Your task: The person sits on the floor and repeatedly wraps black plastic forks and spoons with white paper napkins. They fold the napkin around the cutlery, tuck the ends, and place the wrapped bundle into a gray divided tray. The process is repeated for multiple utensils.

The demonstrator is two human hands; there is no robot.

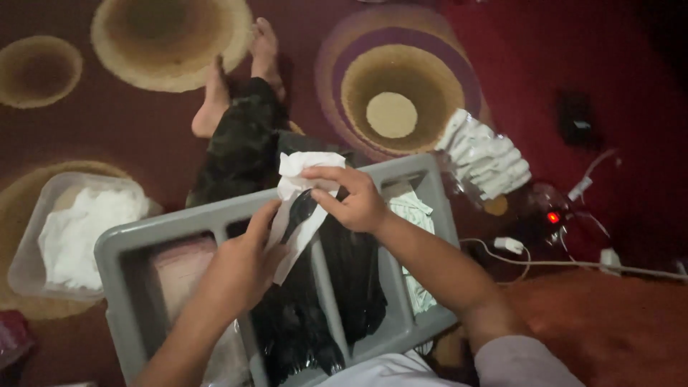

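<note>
Sitting on a patterned red carpet [566, 43] with bare feet stretched ahead, the person keeps a grey divided tray [136, 240] across the lap. Both hands are raised over its middle compartments. The right hand [355, 201] pinches a black plastic spoon [299, 209] together with the upper edge of a white paper napkin [304, 166]; the spoon lies against the napkin, bowl upward. The left hand [240, 269] grips the napkin's lower left side, thumb pressed on the paper, fingers curled behind it. Below them the middle compartments are packed with more black plastic cutlery [358, 279]. The right compartment holds pale folded packets [416, 211]. On the carpet to the left sits a clear plastic tub [29, 265] of white napkins; to the right lies a clear bag of white sachets [484, 154], near a tangle of white cables [573, 264]
</note>
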